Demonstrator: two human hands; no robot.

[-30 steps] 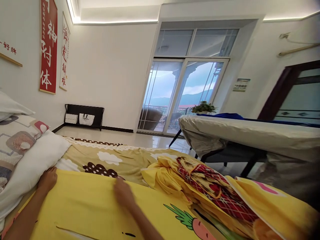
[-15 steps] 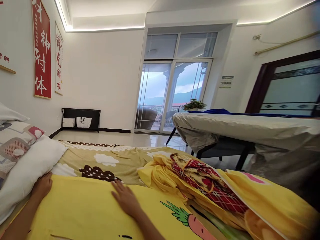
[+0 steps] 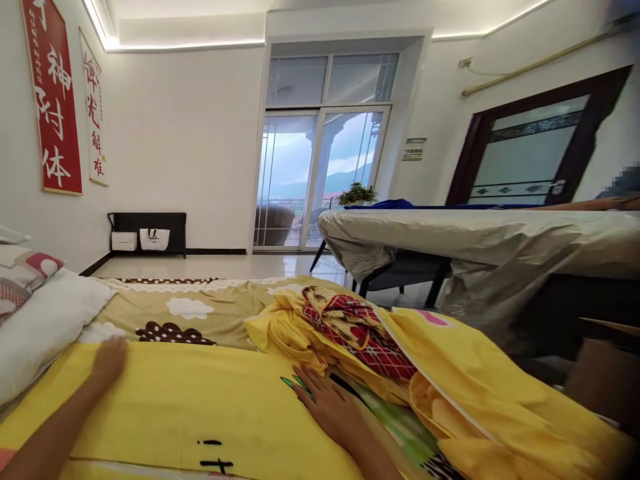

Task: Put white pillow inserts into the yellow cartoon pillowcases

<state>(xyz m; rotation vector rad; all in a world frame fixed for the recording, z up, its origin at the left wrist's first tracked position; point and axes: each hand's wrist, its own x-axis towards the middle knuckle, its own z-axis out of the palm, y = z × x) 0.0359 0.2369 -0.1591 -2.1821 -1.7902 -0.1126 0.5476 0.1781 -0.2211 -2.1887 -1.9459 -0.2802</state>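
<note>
A yellow printed cloth [image 3: 185, 400] is spread flat on the bed in front of me, with black marks near its lower edge. My right hand [image 3: 327, 403] lies palm down on the cloth's right side, fingers stretched out, partly covering a green leaf print. At the far left corner of the cloth is my left hand [image 3: 110, 363], smeared by motion, so its fingers cannot be made out. A crumpled yellow cover [image 3: 480, 373] lies to the right of my right hand, with a red checked cloth [image 3: 385, 353] bunched on it.
White pillows [image 3: 65, 317] lie at the left on a tan bedsheet [image 3: 225, 310] with cloud prints. Beyond the bed stands a table [image 3: 450, 227] under a plastic cover, with a chair [image 3: 400, 270] beneath. A person's arm [image 3: 590, 203] rests at the table's right end.
My right hand has slid right across the yellow cloth onto the leaf print. My left hand has moved slightly right, away from the pillow. The view has turned to the right.
</note>
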